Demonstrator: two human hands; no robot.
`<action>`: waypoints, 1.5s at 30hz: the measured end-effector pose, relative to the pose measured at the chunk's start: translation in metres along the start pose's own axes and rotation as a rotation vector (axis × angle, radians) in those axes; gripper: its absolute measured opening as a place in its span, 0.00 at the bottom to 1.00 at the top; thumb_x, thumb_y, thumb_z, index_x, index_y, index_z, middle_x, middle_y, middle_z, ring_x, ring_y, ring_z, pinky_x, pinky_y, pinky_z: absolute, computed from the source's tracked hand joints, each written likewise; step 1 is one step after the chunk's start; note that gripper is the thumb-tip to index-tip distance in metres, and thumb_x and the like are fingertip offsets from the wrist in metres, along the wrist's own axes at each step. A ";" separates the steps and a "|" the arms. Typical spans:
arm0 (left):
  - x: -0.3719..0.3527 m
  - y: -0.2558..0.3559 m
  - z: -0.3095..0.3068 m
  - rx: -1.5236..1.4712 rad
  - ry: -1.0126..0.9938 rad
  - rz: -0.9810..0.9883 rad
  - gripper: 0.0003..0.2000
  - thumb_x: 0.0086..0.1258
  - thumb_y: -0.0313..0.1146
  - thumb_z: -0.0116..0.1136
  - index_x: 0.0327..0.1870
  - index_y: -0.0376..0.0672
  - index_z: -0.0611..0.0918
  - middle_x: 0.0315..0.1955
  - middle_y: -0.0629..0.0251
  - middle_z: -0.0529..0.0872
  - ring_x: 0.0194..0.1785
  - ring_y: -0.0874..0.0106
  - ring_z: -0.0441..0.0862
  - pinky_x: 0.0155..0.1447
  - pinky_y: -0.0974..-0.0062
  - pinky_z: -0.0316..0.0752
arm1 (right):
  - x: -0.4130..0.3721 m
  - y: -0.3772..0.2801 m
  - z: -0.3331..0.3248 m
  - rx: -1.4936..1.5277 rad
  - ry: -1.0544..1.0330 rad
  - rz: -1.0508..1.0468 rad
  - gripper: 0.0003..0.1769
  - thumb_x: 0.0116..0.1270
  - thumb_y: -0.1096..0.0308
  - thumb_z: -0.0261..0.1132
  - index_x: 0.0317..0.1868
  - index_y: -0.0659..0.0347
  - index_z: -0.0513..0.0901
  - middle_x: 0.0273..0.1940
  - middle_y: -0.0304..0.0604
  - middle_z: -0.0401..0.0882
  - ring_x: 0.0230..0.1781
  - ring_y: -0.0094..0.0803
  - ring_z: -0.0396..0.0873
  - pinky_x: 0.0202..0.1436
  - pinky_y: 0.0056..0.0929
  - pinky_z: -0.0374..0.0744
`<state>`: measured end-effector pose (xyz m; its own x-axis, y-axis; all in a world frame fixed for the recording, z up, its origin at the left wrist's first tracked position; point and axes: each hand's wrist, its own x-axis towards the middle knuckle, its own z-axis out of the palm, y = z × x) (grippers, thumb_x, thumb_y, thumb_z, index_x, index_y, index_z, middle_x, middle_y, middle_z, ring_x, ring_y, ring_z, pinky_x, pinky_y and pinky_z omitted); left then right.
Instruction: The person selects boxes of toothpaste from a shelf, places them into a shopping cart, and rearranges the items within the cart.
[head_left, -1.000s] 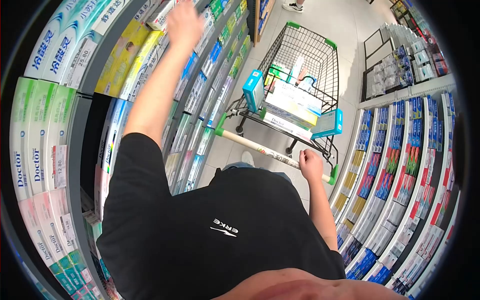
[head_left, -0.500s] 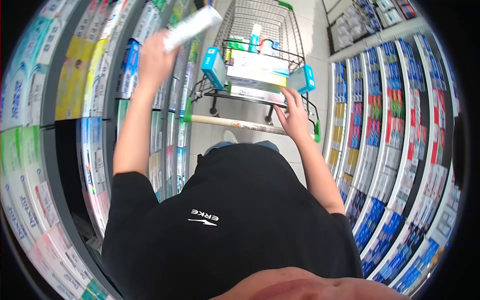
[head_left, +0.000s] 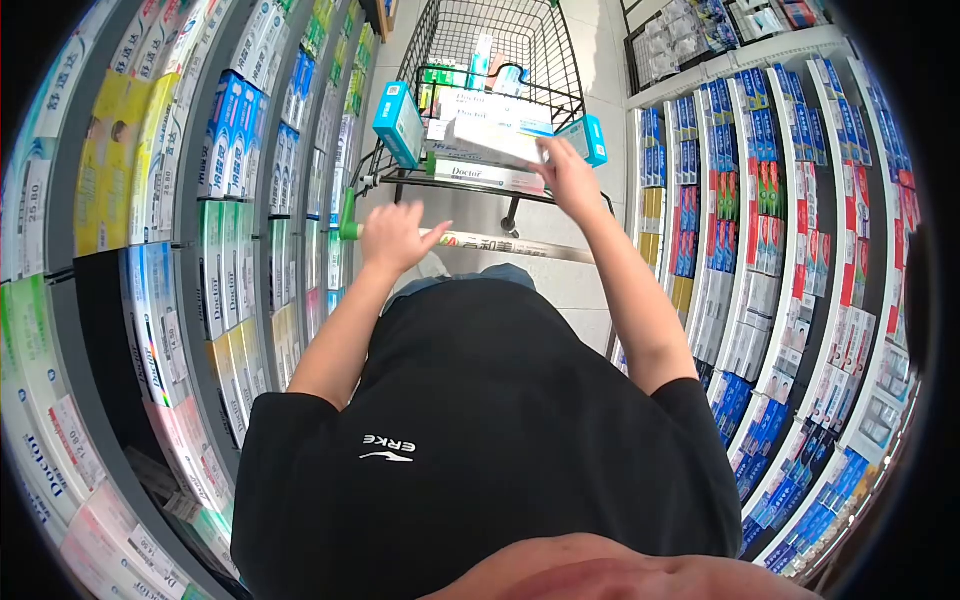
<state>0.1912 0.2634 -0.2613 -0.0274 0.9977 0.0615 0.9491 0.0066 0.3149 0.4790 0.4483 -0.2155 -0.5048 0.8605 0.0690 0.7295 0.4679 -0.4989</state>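
My right hand [head_left: 572, 182] grips the right end of a white toothpaste box [head_left: 490, 137], which lies tilted over other boxes in the cart. Below it is a white and pink box marked Doctor [head_left: 482, 174]. My left hand [head_left: 393, 238] is open at the left end of the cart handle [head_left: 520, 247], thumb stretched out to the right, fingers slightly blurred. Two blue boxes flank the pile: a left one [head_left: 399, 125] and a right one [head_left: 586, 140]. Behind the pile stands a white and teal upright pack [head_left: 481, 62].
The shopping cart [head_left: 432, 40] stands in front of me in a narrow aisle. Shelves of toothpaste boxes [head_left: 232, 125] run close along my left. More racks [head_left: 716, 190] with toothbrush packs and boxes line the right. Hanging packs [head_left: 675, 55] are farther up on the right.
My left hand has come down from the left shelf side to the handle, without the white box it held. A white box is now in my right hand over the pile.
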 end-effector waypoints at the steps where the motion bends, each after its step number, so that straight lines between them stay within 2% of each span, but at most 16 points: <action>1: -0.001 -0.001 0.006 -0.017 0.154 0.062 0.31 0.71 0.67 0.64 0.21 0.45 0.83 0.15 0.58 0.83 0.23 0.55 0.84 0.36 0.57 0.76 | 0.014 0.001 0.001 -0.080 -0.001 0.034 0.21 0.75 0.57 0.73 0.62 0.56 0.81 0.59 0.49 0.85 0.56 0.54 0.87 0.54 0.51 0.86; 5: 0.000 -0.001 0.013 0.029 0.207 0.040 0.30 0.72 0.62 0.64 0.17 0.45 0.82 0.13 0.57 0.83 0.20 0.55 0.83 0.35 0.57 0.76 | 0.069 0.019 0.010 -0.140 -0.047 0.063 0.23 0.75 0.53 0.72 0.61 0.58 0.81 0.61 0.51 0.84 0.58 0.56 0.86 0.58 0.51 0.85; 8: 0.000 -0.002 0.015 0.054 0.175 0.023 0.29 0.73 0.60 0.62 0.19 0.44 0.83 0.15 0.56 0.84 0.21 0.55 0.84 0.35 0.57 0.76 | 0.093 0.029 0.022 -0.215 -0.081 0.175 0.23 0.76 0.58 0.71 0.65 0.57 0.80 0.63 0.53 0.82 0.62 0.57 0.85 0.61 0.51 0.84; 10: 0.001 -0.002 0.013 0.057 0.153 0.006 0.28 0.73 0.59 0.61 0.19 0.45 0.83 0.15 0.56 0.85 0.22 0.55 0.85 0.36 0.57 0.77 | 0.096 0.039 0.035 -0.328 0.069 0.034 0.24 0.76 0.63 0.68 0.70 0.56 0.78 0.63 0.55 0.81 0.63 0.56 0.84 0.61 0.52 0.84; 14: 0.004 -0.003 0.010 0.039 0.141 -0.015 0.27 0.73 0.58 0.61 0.20 0.45 0.83 0.15 0.56 0.85 0.22 0.56 0.85 0.36 0.57 0.77 | 0.076 0.028 0.041 -0.256 0.157 0.083 0.29 0.76 0.68 0.68 0.75 0.54 0.76 0.67 0.55 0.79 0.61 0.57 0.84 0.62 0.51 0.84; 16: 0.005 -0.004 0.014 0.051 0.144 -0.025 0.26 0.74 0.57 0.60 0.21 0.46 0.84 0.16 0.56 0.86 0.22 0.56 0.85 0.36 0.58 0.77 | 0.042 0.009 0.032 -0.143 0.131 -0.057 0.25 0.76 0.66 0.70 0.70 0.58 0.78 0.60 0.55 0.81 0.56 0.58 0.84 0.58 0.52 0.84; 18: 0.006 -0.001 0.012 0.039 0.126 -0.036 0.25 0.74 0.56 0.60 0.21 0.46 0.84 0.16 0.56 0.86 0.23 0.55 0.85 0.37 0.56 0.76 | 0.001 -0.003 0.033 -0.096 0.075 -0.030 0.19 0.75 0.65 0.70 0.62 0.60 0.81 0.53 0.58 0.83 0.52 0.59 0.84 0.55 0.53 0.83; 21: 0.010 -0.002 0.009 0.061 0.105 -0.051 0.24 0.75 0.56 0.59 0.22 0.47 0.84 0.17 0.55 0.86 0.24 0.55 0.86 0.39 0.55 0.76 | -0.054 -0.019 0.031 0.015 -0.010 -0.021 0.10 0.79 0.63 0.68 0.48 0.62 0.84 0.42 0.56 0.85 0.47 0.58 0.84 0.51 0.52 0.81; 24: 0.015 -0.001 0.010 0.058 0.131 -0.026 0.24 0.74 0.56 0.60 0.23 0.47 0.84 0.18 0.57 0.87 0.25 0.57 0.88 0.39 0.56 0.76 | -0.082 -0.005 0.048 -0.059 -0.084 0.164 0.17 0.80 0.57 0.67 0.40 0.63 0.86 0.36 0.55 0.87 0.39 0.55 0.86 0.46 0.52 0.81; 28: 0.022 -0.002 0.016 0.044 0.156 -0.019 0.23 0.74 0.55 0.61 0.22 0.47 0.84 0.17 0.58 0.87 0.24 0.58 0.88 0.40 0.57 0.76 | -0.062 -0.010 0.044 0.051 -0.067 0.178 0.19 0.79 0.55 0.66 0.36 0.63 0.86 0.32 0.55 0.86 0.35 0.56 0.86 0.42 0.53 0.81; 31: 0.032 -0.002 0.017 0.046 0.196 -0.001 0.22 0.73 0.54 0.62 0.21 0.48 0.83 0.16 0.59 0.86 0.24 0.59 0.87 0.39 0.58 0.76 | -0.060 0.000 0.044 -0.058 -0.052 0.150 0.19 0.78 0.57 0.65 0.32 0.63 0.83 0.31 0.56 0.85 0.33 0.58 0.84 0.40 0.55 0.80; 45: 0.105 -0.003 0.020 0.018 0.278 0.020 0.23 0.75 0.53 0.61 0.21 0.47 0.84 0.16 0.58 0.86 0.25 0.55 0.86 0.41 0.56 0.77 | 0.008 0.044 0.038 -0.122 0.023 0.098 0.18 0.77 0.57 0.64 0.32 0.61 0.82 0.35 0.55 0.87 0.35 0.58 0.86 0.40 0.57 0.83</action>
<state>0.1915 0.3700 -0.2752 -0.0916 0.9409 0.3259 0.9557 -0.0088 0.2941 0.4891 0.4682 -0.2701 -0.4187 0.9070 0.0458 0.8259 0.4012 -0.3961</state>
